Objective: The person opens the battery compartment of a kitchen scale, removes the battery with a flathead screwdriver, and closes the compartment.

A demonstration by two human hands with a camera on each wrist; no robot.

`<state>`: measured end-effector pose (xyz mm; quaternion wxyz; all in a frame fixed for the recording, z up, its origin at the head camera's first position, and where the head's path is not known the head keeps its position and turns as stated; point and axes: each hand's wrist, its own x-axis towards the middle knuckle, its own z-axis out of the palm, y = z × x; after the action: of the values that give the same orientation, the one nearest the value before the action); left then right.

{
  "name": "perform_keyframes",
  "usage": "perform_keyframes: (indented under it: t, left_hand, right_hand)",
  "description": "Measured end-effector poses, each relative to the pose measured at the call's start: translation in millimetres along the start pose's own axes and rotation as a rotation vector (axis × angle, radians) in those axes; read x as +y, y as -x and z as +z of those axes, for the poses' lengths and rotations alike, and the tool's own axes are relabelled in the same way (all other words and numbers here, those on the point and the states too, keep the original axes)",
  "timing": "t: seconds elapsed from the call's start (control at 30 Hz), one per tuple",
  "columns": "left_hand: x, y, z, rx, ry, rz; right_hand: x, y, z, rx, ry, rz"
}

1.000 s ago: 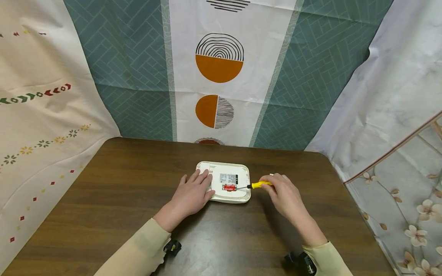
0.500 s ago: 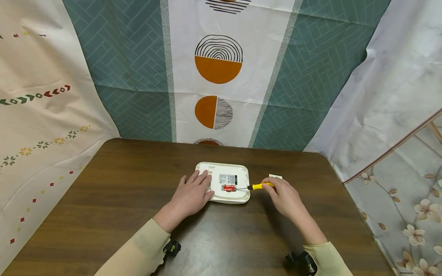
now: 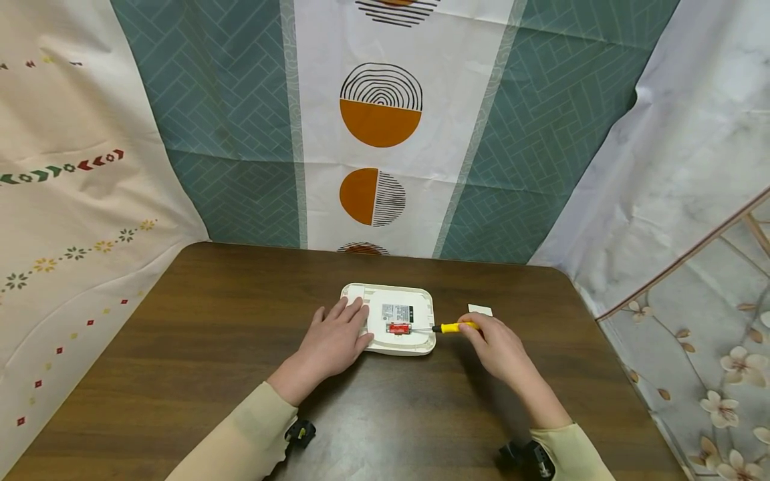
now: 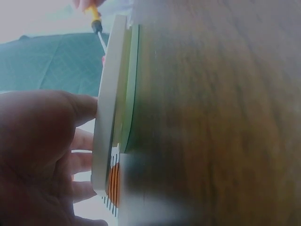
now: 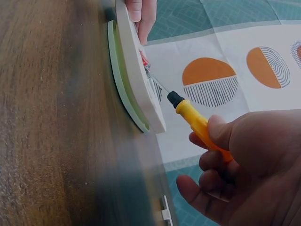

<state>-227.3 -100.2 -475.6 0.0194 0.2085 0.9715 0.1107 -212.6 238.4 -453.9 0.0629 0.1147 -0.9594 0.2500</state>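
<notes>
A flat white device (image 3: 421,342) with rounded corners and a printed label (image 3: 397,312) lies on the table. In the right wrist view its underside shows a pale green rim (image 5: 123,84). Red batteries (image 3: 398,329) sit in a recess of its upturned face; how many, I cannot tell. My left hand (image 3: 332,337) rests on the device's left side, fingers extended across it. With thumb and fingers my right hand (image 3: 496,346) grips the yellow handle of a screwdriver (image 3: 454,327). Its thin metal shaft reaches to the right end of the batteries.
A small white plastic piece (image 3: 480,309) lies on the brown wooden table (image 3: 240,300), just behind my right hand. Patterned cloths (image 3: 373,200) hang behind the table and at both sides.
My right hand and the screwdriver have shifted slightly to the right, uncovering more of the small white piece. The left hand stays on the device.
</notes>
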Motion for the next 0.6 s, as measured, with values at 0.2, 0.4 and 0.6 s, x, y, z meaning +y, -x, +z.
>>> perform_keyframes:
  t: [0.2, 0.4, 0.6]
  left_hand:
    - [-0.6, -0.7, 0.8, -0.002, 0.001, 0.002]
    - [-1.3, -1.9, 1.2, -0.007, 0.002, -0.004]
    - [-1.5, -2.7, 2.2, -0.006, 0.001, -0.003]
  right_hand:
    - [-1, 4, 0, 0.016, 0.069, -0.015]
    - [1, 9, 1, -0.004, 0.115, -0.009]
    - [4, 12, 5, 0.024, 0.135, -0.025]
